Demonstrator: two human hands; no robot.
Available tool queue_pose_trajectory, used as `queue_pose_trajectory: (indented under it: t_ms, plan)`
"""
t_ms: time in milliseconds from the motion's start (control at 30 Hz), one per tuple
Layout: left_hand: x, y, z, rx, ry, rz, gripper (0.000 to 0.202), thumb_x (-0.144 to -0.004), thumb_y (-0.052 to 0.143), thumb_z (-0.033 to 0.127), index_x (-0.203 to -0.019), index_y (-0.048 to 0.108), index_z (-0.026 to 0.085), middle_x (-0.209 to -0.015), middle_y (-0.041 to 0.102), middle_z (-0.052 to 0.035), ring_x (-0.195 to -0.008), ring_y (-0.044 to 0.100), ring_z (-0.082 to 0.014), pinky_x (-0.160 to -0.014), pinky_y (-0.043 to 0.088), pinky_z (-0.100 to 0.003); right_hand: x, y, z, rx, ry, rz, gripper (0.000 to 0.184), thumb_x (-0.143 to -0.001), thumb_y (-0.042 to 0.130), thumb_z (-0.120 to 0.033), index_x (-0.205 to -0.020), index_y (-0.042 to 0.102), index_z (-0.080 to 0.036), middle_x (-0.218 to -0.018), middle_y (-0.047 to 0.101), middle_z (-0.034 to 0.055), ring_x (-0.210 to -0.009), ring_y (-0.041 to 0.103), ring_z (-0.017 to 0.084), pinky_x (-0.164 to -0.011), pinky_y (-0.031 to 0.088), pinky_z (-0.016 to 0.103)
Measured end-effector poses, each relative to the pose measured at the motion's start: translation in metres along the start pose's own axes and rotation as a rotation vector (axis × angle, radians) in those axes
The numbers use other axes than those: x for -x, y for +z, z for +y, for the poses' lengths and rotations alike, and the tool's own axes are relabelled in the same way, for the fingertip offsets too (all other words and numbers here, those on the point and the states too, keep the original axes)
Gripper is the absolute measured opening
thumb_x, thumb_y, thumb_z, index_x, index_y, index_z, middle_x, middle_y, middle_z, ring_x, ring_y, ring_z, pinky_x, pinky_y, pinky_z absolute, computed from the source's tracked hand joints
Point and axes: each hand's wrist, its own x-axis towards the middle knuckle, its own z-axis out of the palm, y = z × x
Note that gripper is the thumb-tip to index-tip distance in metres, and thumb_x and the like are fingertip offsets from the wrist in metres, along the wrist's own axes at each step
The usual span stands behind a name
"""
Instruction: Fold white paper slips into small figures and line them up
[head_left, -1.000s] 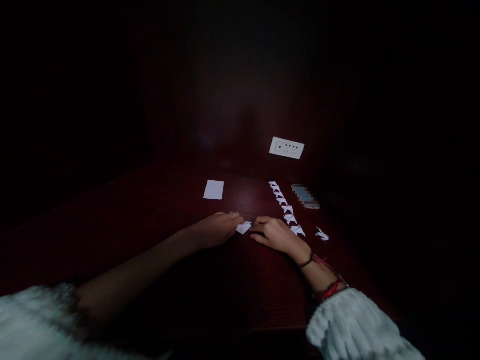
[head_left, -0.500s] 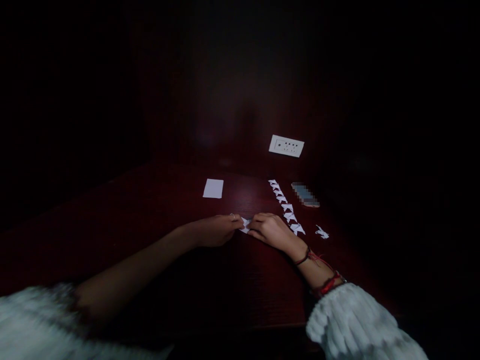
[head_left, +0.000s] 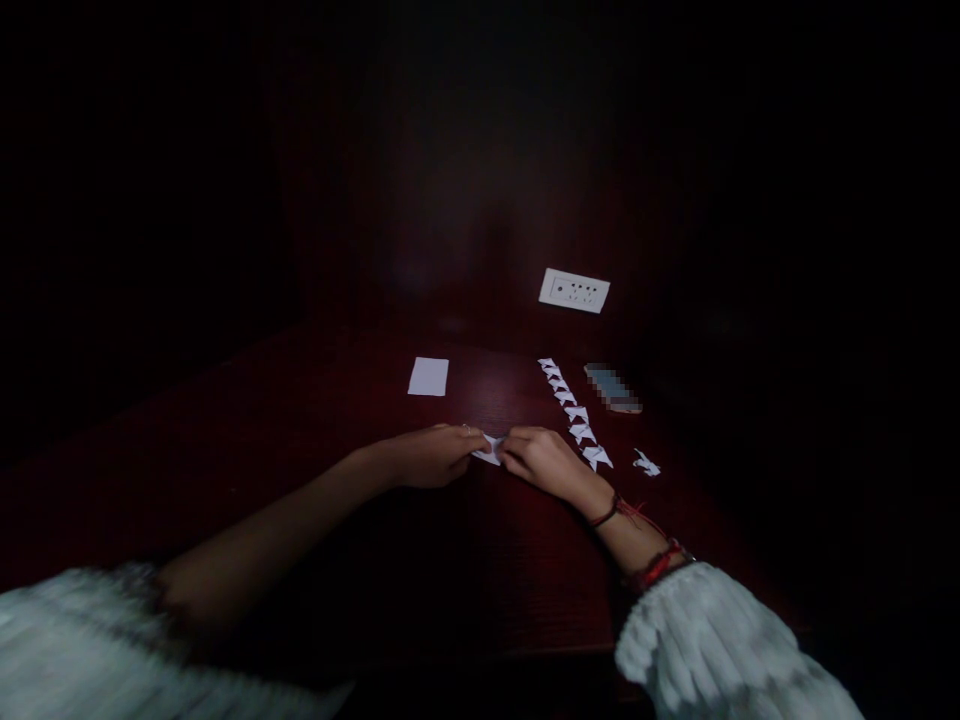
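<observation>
A small piece of white folded paper (head_left: 488, 452) lies on the dark red table between my hands, partly covered by fingers. My left hand (head_left: 439, 455), with a ring on one finger, grips its left end. On the right end, the bent fingers of my right hand (head_left: 541, 460) hold the paper against the table. Just beyond my right hand runs a slanting row of several folded white paper pieces (head_left: 576, 414). Which folds the held paper has is hard to make out under the fingers.
A flat stack or sheet of white paper (head_left: 428, 377) lies farther back on the table (head_left: 337, 400). To the right are a phone (head_left: 613, 388) with a blurred screen and some white paper scraps (head_left: 646, 463). A white socket panel (head_left: 574, 291) is on the back wall.
My left fingers have shifted slightly over the folded paper, and its visible part looks a little different. Both hands stay at nearly the same place on the table.
</observation>
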Motion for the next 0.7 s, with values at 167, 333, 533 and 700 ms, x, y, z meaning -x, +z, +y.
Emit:
queue_pose_trajectory:
  t_ms: [167,333,533,700]
  plan:
    - [-0.0008,0.0016,-0.0005,-0.028,0.027,0.024,0.035,-0.079,0.031,0.009,-0.110,0.042,0.019,-0.109,0.049,-0.0041,-0.097,0.045,-0.0147,-0.084,0.032,-0.026,-0.0008,0.0036,0.0046,-0.128,0.136,0.067,0.016,-0.080,0.038,-0.021,-0.077,0.052,-0.014,-0.074,0.051,0.0028,-0.071,0.048,0.009,-0.066,0.034,0.020]
    - [-0.0009,0.0058,-0.0020,-0.030,0.041,0.035,0.037,-0.077,0.033,0.009,-0.112,0.041,0.021,-0.121,0.039,-0.0025,-0.108,0.037,-0.0151,-0.089,0.028,-0.027,-0.0020,0.0048,0.0076,-0.242,0.169,0.092,0.014,-0.078,0.042,-0.024,-0.075,0.051,-0.014,-0.073,0.051,0.0020,-0.068,0.047,0.009,-0.065,0.035,0.020]
    - [0.0005,0.0066,-0.0028,0.027,0.053,0.014,0.039,-0.079,0.033,0.011,-0.117,0.034,0.021,-0.118,0.043,-0.0024,-0.105,0.040,-0.0133,-0.089,0.029,-0.027,-0.0003,0.0009,0.0049,-0.328,0.047,0.022,0.020,-0.072,0.051,-0.031,-0.084,0.056,-0.015,-0.078,0.053,0.0025,-0.072,0.048,0.011,-0.066,0.037,0.021]
    - [-0.0002,0.0050,-0.0030,0.026,0.029,-0.005,0.038,-0.079,0.033,0.013,-0.116,0.035,0.020,-0.118,0.043,-0.0035,-0.106,0.040,-0.0146,-0.089,0.029,-0.028,-0.0001,0.0022,0.0089,-0.336,0.023,0.029,0.019,-0.079,0.042,-0.025,-0.083,0.058,-0.015,-0.079,0.056,0.0035,-0.075,0.050,0.011,-0.070,0.037,0.021]
